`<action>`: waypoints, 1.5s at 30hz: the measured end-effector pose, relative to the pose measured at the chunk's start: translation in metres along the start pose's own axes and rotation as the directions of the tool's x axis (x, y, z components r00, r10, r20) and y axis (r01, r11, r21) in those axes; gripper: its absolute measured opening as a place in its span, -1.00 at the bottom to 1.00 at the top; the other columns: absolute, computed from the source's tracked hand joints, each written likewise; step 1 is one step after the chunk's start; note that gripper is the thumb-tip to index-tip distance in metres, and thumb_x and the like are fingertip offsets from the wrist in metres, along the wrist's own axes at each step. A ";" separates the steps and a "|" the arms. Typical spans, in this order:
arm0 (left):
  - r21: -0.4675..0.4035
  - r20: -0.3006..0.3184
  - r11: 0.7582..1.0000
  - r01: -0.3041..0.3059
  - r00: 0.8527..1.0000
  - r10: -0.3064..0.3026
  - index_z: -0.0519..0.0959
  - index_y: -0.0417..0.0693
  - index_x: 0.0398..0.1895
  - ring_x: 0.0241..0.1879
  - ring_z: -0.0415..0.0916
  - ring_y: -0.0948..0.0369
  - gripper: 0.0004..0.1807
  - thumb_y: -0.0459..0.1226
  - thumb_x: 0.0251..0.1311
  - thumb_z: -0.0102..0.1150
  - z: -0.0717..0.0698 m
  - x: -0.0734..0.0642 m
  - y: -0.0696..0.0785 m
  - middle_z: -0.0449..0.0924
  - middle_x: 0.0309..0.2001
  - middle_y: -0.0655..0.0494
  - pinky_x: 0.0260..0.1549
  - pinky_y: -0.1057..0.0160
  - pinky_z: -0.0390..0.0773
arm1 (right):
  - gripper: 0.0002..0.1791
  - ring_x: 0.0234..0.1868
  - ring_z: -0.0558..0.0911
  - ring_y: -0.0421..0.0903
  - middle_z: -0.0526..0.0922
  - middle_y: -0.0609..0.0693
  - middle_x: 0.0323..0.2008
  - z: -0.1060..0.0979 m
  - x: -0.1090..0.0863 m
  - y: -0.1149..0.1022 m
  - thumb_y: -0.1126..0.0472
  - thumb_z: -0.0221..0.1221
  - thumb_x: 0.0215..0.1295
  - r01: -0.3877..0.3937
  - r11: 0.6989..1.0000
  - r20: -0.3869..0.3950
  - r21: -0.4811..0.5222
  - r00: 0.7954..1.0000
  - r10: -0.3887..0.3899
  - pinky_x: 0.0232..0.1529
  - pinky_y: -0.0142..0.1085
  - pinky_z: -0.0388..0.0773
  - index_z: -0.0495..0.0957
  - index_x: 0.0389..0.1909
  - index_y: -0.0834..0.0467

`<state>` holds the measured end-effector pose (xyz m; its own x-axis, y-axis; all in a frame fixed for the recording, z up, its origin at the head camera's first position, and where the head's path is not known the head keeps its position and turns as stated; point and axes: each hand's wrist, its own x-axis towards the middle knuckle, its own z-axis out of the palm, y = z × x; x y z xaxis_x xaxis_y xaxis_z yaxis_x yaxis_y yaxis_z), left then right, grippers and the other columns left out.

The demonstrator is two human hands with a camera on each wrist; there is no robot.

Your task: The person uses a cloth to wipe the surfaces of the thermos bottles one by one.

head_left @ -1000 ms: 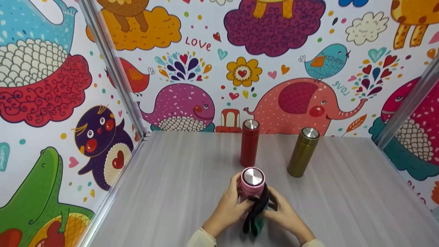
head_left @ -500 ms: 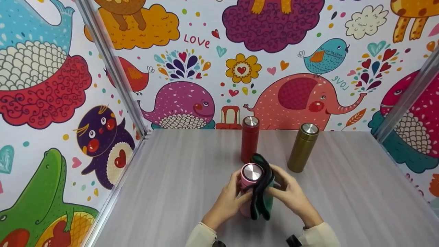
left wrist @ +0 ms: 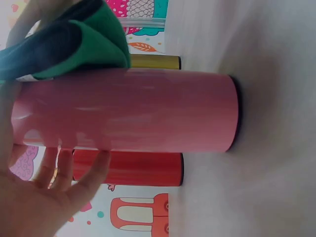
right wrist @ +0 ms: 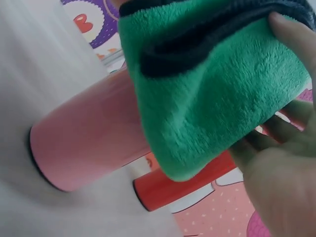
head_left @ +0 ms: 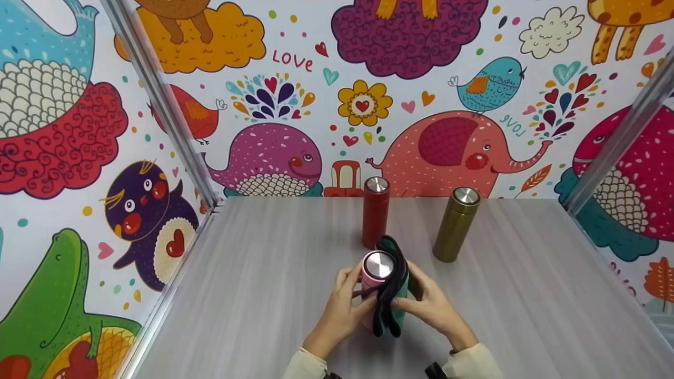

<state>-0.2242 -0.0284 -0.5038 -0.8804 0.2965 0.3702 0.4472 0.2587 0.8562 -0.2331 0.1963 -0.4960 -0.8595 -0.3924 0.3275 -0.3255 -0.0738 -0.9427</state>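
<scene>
gripping the upper part of the pink bottle (left wrist: 138,111), the left hand (head_left: 339,308) has its fingers round one side and its thumb toward the near side. the bottle is upright above the near middle of the grey table (head_left: 253,273), its shiny round lid (head_left: 379,265) facing up; whether its dark-rimmed base touches the tabletop i cannot tell. the right hand (head_left: 436,311) holds a folded green cloth (right wrist: 212,103), thumb on the dark edging and fingers behind it, so the grip is narrow, just the thickness of the folds. the cloth lies against the bottle's right side, fuzzy green face outward in the right wrist view, its dark border looping up beside the lid and hanging down in two bends toward the person. just beyond the pink bottle stands a red bottle (head_left: 375,221), upright, with a silver top, near the back of the table. off to the right, apart from both, an olive-gold bottle (head_left: 455,226) stands with a silver top as well. cream sleeves (head_left: 305,364) show at both wrists, and cartoon-printed walls (head_left: 421,95) with a whale, an elephant and birds rise behind the table.
</scene>
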 end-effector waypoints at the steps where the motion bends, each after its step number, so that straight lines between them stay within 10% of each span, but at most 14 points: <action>1: 0.000 -0.008 1.000 -0.005 1.000 0.005 0.21 0.01 0.54 0.12 0.42 0.10 -0.23 -0.01 0.35 0.24 0.000 0.001 -0.001 0.31 0.12 0.05 0.04 0.13 0.59 | -0.11 0.44 0.27 0.04 0.25 0.14 0.46 0.000 0.001 0.002 0.42 0.33 0.21 -0.012 1.000 0.003 -0.004 1.000 0.012 0.38 -0.30 0.22 0.16 0.53 0.13; 13: -0.137 -0.020 0.990 0.034 0.999 -0.037 0.29 0.02 0.42 0.15 0.47 0.10 -0.28 -0.08 0.25 0.36 -0.005 -0.003 -0.010 0.45 0.21 0.07 0.09 0.15 0.56 | -0.02 0.46 0.21 0.06 0.20 0.12 0.48 0.006 -0.007 0.035 0.37 0.38 0.17 -0.123 0.992 0.002 -0.027 0.992 0.123 0.41 -0.17 0.17 0.08 0.56 0.11; 20: -0.169 0.010 0.985 0.016 1.000 -0.014 0.27 -0.01 0.43 0.25 0.43 0.11 -0.33 -0.11 0.34 0.28 -0.002 -0.003 -0.009 0.46 0.26 0.08 0.16 0.15 0.49 | 0.07 0.51 0.06 0.21 0.09 0.14 0.52 0.003 -0.017 0.052 0.17 0.47 0.09 -0.351 0.933 -0.007 -0.083 0.936 0.351 0.41 0.28 -0.10 0.04 0.56 0.04; 27: -0.164 -0.087 0.984 0.065 0.993 -0.080 0.29 0.04 0.39 0.21 0.45 0.09 -0.21 -0.04 0.14 0.46 0.008 -0.003 -0.006 0.50 0.18 0.11 0.14 0.06 0.51 | 0.09 0.48 0.10 0.28 0.09 0.17 0.51 0.009 -0.018 0.053 0.16 0.49 0.06 -0.447 0.892 -0.056 -0.062 0.894 0.444 0.35 0.38 -0.04 0.04 0.56 0.01; 36: -0.186 -0.075 0.978 0.093 0.991 -0.109 0.34 0.05 0.38 0.27 0.40 0.12 -0.27 -0.05 0.18 0.43 0.010 -0.001 -0.008 0.46 0.23 0.12 0.19 0.08 0.47 | -0.14 0.26 0.46 0.04 0.44 0.16 0.29 0.009 -0.015 0.042 0.37 0.44 0.07 -0.178 0.982 -0.128 -0.063 0.977 0.169 0.26 -0.20 0.38 0.27 0.41 0.22; 45: -0.062 -0.076 0.997 -0.039 0.997 0.034 0.34 -0.09 0.45 0.09 0.44 0.15 -0.28 -0.10 0.27 0.34 0.003 -0.004 -0.016 0.37 0.11 0.08 0.03 0.14 0.60 | -0.19 0.30 0.44 0.02 0.44 0.16 0.30 0.001 0.000 0.015 0.44 0.39 0.12 -0.056 0.998 -0.094 -0.014 0.994 0.054 0.30 -0.32 0.34 0.29 0.41 0.22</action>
<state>-0.2274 -0.0311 -0.5198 -0.8741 0.2343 0.4255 0.4704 0.1898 0.8618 -0.2376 0.1938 -0.5099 -0.9090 -0.3084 0.2804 -0.2825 -0.0387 -0.9585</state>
